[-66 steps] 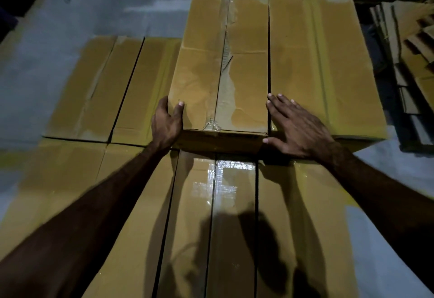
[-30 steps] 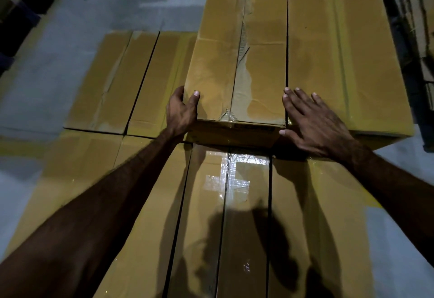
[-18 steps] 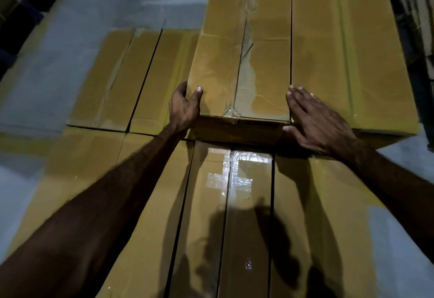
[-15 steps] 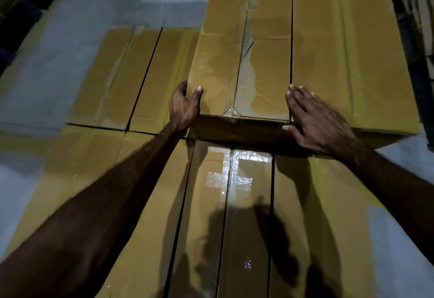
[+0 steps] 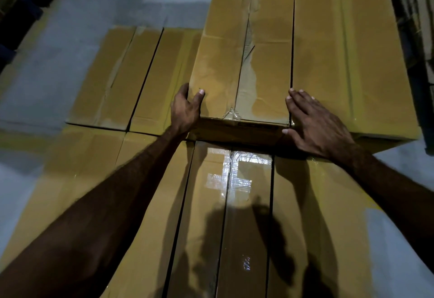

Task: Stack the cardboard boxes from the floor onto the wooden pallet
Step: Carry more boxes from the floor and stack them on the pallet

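A person's left hand [image 5: 185, 109] grips the near-left corner of a taped cardboard box [image 5: 244, 62] on the stack's upper layer; the right hand [image 5: 317, 124], fingers straight, apparently presses the neighbouring box [image 5: 347, 58].

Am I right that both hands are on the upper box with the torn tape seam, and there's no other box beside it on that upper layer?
Not quite. The head view shows the left hand and right hand at the near corners of the torn-tape box, but a second box sits right beside it on the upper layer, on its right, edges nearly touching.
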Demonstrator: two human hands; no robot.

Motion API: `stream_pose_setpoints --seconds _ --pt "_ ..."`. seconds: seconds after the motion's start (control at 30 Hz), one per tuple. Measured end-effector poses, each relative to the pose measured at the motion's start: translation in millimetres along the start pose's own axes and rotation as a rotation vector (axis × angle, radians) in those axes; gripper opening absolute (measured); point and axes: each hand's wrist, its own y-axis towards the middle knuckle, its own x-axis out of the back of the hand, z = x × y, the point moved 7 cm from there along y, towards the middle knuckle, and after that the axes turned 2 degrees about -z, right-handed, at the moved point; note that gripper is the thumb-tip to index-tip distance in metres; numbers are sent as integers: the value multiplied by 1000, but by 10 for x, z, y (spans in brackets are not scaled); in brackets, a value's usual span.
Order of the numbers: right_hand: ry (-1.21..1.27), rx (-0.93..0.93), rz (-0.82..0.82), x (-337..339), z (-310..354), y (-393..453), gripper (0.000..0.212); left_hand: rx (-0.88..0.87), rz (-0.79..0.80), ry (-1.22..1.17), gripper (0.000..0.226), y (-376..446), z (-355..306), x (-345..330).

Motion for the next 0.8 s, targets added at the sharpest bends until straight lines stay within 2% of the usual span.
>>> stream_pose_setpoints --seconds 0.3,0.47,0.63,0.8 --pt "15 -14 11 -14 8 -21 91 -30 13 5 58 -18 -22 -2" --pt "97 -69 -6 51 -40 -31 102 -63 57 -19 54 35 -47 55" --pt "19 -113 -3 -45 10 -28 111 -71 139 -27 57 149 54 49" --pt "59 -127 0 -75 37 -3 110 -86 171 -18 56 89 -100 38"
